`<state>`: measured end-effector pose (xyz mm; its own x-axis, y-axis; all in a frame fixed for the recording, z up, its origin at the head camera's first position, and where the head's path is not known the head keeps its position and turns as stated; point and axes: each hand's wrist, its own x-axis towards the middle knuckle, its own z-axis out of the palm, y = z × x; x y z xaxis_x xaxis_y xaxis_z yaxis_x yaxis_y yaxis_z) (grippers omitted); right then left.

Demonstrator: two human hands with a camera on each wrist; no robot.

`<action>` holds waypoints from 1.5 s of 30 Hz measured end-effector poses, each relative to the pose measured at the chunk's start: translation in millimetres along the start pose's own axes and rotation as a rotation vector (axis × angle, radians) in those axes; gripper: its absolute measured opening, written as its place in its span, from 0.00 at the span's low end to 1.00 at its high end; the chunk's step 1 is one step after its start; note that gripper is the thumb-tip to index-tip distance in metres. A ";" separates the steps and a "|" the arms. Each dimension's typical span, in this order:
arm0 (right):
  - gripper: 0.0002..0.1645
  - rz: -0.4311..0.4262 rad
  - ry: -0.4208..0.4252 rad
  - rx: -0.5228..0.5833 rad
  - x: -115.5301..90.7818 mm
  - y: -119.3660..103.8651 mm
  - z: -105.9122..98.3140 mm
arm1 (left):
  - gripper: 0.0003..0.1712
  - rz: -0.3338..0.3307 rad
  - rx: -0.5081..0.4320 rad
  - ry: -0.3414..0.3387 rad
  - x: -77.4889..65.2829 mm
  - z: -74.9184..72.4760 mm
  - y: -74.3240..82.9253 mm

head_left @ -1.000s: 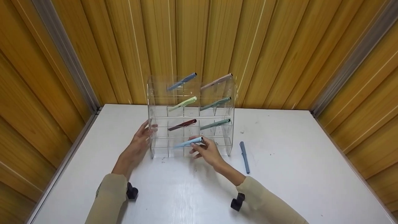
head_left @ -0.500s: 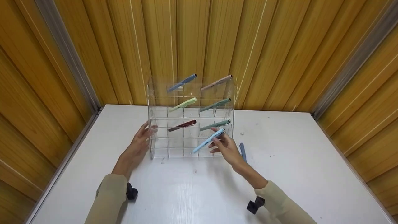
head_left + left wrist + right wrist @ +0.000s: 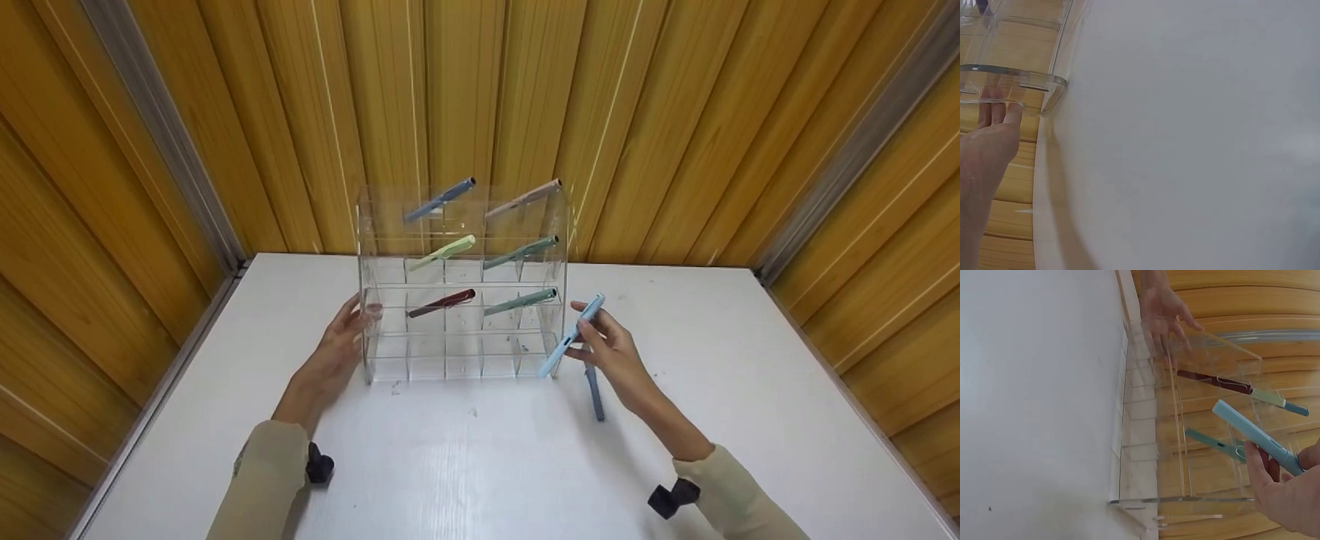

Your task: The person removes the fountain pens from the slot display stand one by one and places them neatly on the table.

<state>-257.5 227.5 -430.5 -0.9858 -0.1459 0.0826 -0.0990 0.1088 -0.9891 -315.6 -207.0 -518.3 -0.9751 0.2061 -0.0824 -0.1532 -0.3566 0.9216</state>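
Observation:
My right hand (image 3: pixel 617 358) pinches a light blue pen (image 3: pixel 564 346) between thumb and fingers, just off the right side of a clear acrylic rack (image 3: pixel 463 367). The pen slants, cap end up. In the right wrist view the same pen (image 3: pixel 1252 433) overlaps the rack. My left hand (image 3: pixel 337 346) rests its extended fingers against the rack's left side; in the left wrist view the fingers (image 3: pixel 1013 114) show at the clear panel. A darker blue pen (image 3: pixel 595 394) lies on the table below my right hand, partly hidden by it.
The rack's upper tiers hold a blue pen (image 3: pixel 440 200), a pink pen (image 3: pixel 525 198), a light green pen (image 3: pixel 442 253), a dark red pen (image 3: pixel 442 303) and two green pens. A white table (image 3: pixel 450 465) carries it, with yellow wood-look walls (image 3: pixel 465 90) close behind and beside.
My right hand has drawn the light blue pen out of the rack's bottom tier and carried it right, past the rack's side. My left hand has stayed at the left side.

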 end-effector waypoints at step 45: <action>0.40 0.212 0.138 -0.242 9.4 68.6 -93.0 | 0.38 0.002 0.143 0.016 -2.9 -1.3 0.9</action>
<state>-286.1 325.1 -486.3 -0.9953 0.0371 -0.0891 0.0965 0.3550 -0.9299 -313.1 -209.0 -517.7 -0.9779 0.1907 -0.0854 -0.1279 -0.2235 0.9663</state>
